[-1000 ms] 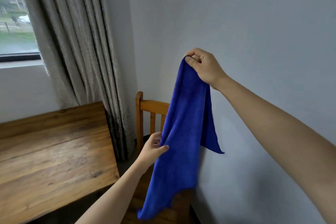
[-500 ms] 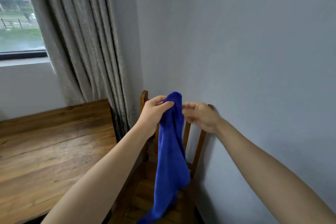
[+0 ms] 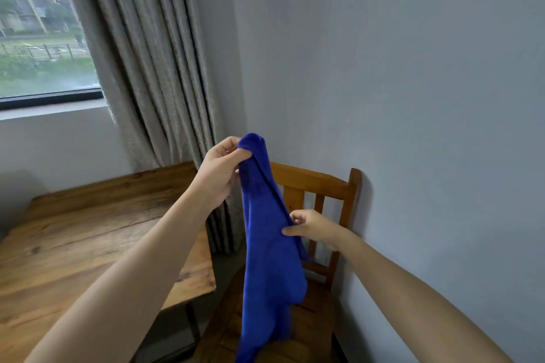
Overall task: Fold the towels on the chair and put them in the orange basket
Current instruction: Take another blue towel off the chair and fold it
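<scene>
Left hand (image 3: 219, 174) fingers pinch the rounded top fold of the soft, fleecy blue towel (image 3: 267, 259). Right hand (image 3: 314, 228) fingers clamp its edge lower down. It hangs limp beneath them, over a slatted wooden chair (image 3: 317, 183), with a plank bench (image 3: 88, 244) leftward.

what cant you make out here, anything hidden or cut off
1. The orange basket: nowhere in the head view, so its place is unknown.
2. The blue towel: its lower end is cut off by the bottom edge of the head view.
3. The chair: its seat is partly hidden behind the towel, so whether more towels lie there cannot be told.
</scene>
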`<state>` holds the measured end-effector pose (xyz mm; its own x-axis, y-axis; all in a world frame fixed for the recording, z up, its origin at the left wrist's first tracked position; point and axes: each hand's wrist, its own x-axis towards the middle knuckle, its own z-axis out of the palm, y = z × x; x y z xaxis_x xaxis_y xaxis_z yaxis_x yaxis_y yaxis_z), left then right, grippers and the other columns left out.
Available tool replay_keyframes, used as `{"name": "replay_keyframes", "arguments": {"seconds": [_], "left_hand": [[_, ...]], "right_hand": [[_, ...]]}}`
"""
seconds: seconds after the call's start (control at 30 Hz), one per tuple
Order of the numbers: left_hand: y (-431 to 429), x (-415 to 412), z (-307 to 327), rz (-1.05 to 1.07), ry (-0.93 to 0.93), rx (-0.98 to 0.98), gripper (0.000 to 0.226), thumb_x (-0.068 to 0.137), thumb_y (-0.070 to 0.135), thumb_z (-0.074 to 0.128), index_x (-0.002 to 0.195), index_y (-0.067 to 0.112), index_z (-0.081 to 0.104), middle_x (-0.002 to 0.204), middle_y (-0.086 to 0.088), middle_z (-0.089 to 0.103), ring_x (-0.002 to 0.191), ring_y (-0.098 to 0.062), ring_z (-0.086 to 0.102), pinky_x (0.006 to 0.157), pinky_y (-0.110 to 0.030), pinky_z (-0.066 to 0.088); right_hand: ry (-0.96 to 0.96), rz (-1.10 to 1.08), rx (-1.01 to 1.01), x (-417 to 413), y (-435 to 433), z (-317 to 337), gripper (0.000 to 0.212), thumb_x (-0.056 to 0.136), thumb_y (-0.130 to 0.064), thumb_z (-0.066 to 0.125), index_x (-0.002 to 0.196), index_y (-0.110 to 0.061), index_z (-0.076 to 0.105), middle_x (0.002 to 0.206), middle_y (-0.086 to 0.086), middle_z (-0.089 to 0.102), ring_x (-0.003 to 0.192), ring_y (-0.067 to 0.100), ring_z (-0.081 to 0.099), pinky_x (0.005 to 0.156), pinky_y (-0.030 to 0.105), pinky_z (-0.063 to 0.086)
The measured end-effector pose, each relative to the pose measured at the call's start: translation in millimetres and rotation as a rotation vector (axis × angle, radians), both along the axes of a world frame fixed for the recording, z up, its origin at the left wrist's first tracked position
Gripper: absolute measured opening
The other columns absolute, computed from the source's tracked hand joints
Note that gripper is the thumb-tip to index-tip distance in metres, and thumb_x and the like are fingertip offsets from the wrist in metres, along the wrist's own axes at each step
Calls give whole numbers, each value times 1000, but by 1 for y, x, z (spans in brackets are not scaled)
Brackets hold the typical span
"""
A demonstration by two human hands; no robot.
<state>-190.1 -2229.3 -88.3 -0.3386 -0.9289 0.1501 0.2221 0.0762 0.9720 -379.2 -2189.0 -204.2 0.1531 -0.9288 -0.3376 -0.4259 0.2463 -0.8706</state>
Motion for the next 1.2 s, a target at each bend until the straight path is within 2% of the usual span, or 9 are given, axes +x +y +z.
{"name": "replay_keyframes", "arguments": {"seconds": [0.23,0.43,0.53,0.63,0.7,0.77,0.83,0.97,1.2], "left_hand": [[-11,21,12,89,62,-34,24,89,-2,49,73,15,54,67,2,65,65,-12,59,61,-24,48],[-16,26,11,129,72,-18,21,88,-2,52,75,15,55,68,2,67,66,-11,62,61,-24,51],[-20,35,12,166,89,-24,22,88,-1,53,74,15,55,70,2,65,66,-11,60,62,-24,49],[-28,50,19,262,93,-22,23,87,0,56,72,17,52,62,7,64,59,-7,59,57,-22,46],[-34,61,24,331,75,-9,24,86,2,58,71,19,50,60,8,62,57,-7,56,50,-22,44],[-38,69,30,376,83,-1,25,86,3,59,70,19,48,66,3,57,61,-10,53,47,-21,44],[-41,76,37,401,123,-12,25,86,1,59,70,18,48,71,1,55,65,-10,54,55,-20,47],[-36,85,46,414,157,-30,25,86,2,59,69,19,50,72,1,56,68,-12,54,65,-25,45],[5,92,16,358,73,58,23,86,6,60,68,18,52,64,5,62,63,-12,55,59,-27,47]], "right_hand": [[-157,-85,-111,-15,-9,15,10,84,-23,65,86,-17,57,96,6,65,94,22,62,89,38,49],[186,-4,-130,-21,-18,-11,9,87,-14,62,91,-22,60,109,4,63,104,16,58,93,36,49],[294,-90,-131,-27,-19,-19,19,91,-12,54,74,-20,58,82,2,61,80,15,58,77,30,49],[250,-391,-285,-45,-30,6,33,89,-10,58,58,-18,51,60,2,50,59,15,46,57,27,33],[229,-583,-407,-59,-44,37,34,87,-11,62,55,-16,50,59,6,50,59,18,46,58,29,31],[175,-715,-522,-69,-55,73,19,84,-13,66,66,-9,62,70,11,56,71,21,51,64,31,37],[111,-749,-629,-72,-58,108,7,82,-12,67,79,-6,66,73,9,58,72,19,51,65,30,38],[-57,-705,-713,-69,-45,154,17,84,-8,65,69,-13,59,69,-3,55,65,7,49,58,18,40],[-268,-674,-547,-84,-3,135,23,82,-6,66,64,-15,54,70,5,54,70,18,50,66,32,43]]}}
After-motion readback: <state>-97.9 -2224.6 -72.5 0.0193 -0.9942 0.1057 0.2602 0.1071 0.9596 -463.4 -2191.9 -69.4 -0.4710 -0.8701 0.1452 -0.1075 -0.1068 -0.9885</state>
